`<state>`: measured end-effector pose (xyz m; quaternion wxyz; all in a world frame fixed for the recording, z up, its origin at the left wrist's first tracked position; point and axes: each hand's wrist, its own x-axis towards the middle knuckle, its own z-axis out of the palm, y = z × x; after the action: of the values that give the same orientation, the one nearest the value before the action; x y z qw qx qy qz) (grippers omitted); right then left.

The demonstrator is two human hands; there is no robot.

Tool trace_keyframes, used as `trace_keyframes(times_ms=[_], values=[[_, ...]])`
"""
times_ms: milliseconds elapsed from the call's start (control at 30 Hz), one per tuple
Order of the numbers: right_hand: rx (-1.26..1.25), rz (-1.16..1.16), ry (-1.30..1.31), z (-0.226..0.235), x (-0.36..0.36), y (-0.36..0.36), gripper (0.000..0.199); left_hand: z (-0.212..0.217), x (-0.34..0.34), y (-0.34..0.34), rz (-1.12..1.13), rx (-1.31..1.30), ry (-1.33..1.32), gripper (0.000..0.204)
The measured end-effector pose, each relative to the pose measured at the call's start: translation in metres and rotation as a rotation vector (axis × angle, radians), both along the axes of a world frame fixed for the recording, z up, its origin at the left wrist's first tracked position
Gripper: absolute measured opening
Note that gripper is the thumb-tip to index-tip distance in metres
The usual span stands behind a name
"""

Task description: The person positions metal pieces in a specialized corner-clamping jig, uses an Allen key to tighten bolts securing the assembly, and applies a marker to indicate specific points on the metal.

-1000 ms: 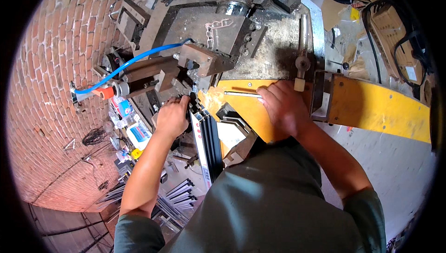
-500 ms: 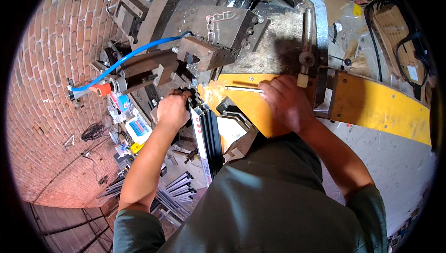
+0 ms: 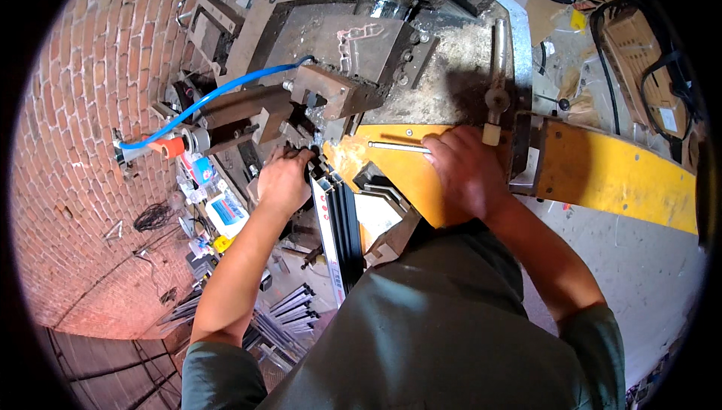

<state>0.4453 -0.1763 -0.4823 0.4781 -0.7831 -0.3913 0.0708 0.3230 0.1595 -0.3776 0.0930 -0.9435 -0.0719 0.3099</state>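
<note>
Left hand (image 3: 286,180): fingers curled beside the upper end of the dark bar (image 3: 342,218), just below the metal block (image 3: 331,92). Cannot tell whether they pinch the bar or only touch near it; the fingertips are hidden among dark parts.

Right hand (image 3: 468,171): over the yellow plate (image 3: 402,177), fingers bent and pinching one end of the thin pale rod (image 3: 398,147). Rod's free end points left, toward the block; its shadow falls on the plate.

Bar: stands alongside the left edge of the plate, pale strip on its left face, lower end hidden by the shirt (image 3: 406,327). Blue hose (image 3: 218,98) arches to the left above the hand.

Risks (judgement): left fingers lie close to the block and could be nipped if that part shifts. Bar might tip or slide if the left hand gives it little support, since its lower end is not seen. Rod, gripped at one end only, could swing or roll off the plate if the pinch loosens. Grime around the block may make seating uneven.
</note>
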Motion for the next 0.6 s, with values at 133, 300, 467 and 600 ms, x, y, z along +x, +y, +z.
trace_keyframes(times_ms=[133, 300, 467, 600], values=[[0.074, -0.019, -0.085, 0.000, 0.003, 0.001, 0.024, 0.004, 0.007, -0.007, 0.115, 0.059, 0.096, 0.045], [0.057, -0.009, -0.077, 0.000, 0.004, 0.000, 0.024, 0.000, 0.004, -0.002, 0.093, 0.040, 0.077, 0.045], [0.070, -0.013, -0.073, -0.002, 0.003, 0.000, 0.023, 0.000, 0.006, -0.005, 0.146, 0.043, 0.082, 0.046], [0.053, -0.019, -0.053, 0.001, 0.003, 0.000, 0.023, 0.008, 0.016, -0.014, 0.157, 0.046, 0.160, 0.054]])
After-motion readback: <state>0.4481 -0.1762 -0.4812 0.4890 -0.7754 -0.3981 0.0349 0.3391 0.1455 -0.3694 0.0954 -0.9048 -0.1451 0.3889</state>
